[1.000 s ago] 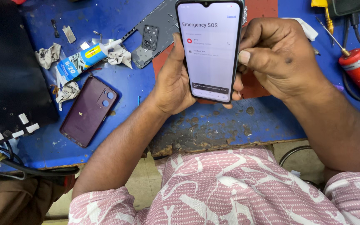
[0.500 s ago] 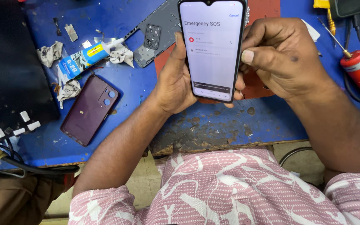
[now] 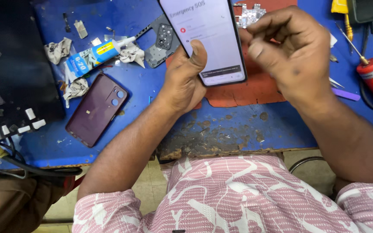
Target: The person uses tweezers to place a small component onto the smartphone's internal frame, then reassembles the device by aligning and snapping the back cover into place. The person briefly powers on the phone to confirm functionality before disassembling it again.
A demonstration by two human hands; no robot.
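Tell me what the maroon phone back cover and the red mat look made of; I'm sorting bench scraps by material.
The maroon back cover looks like glossy plastic, possibly glass: smooth, with soft reflections and two round camera cutouts. The red mat looks like matte rubber or silicone, judging by its dull surface and ragged, worn edges; I can't be sure.

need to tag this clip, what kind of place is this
Most likely a phone repair bench. The left hand holds a lit smartphone over a worn blue worktable, with a detached maroon back cover, a glue tube and a bare circuit board nearby.
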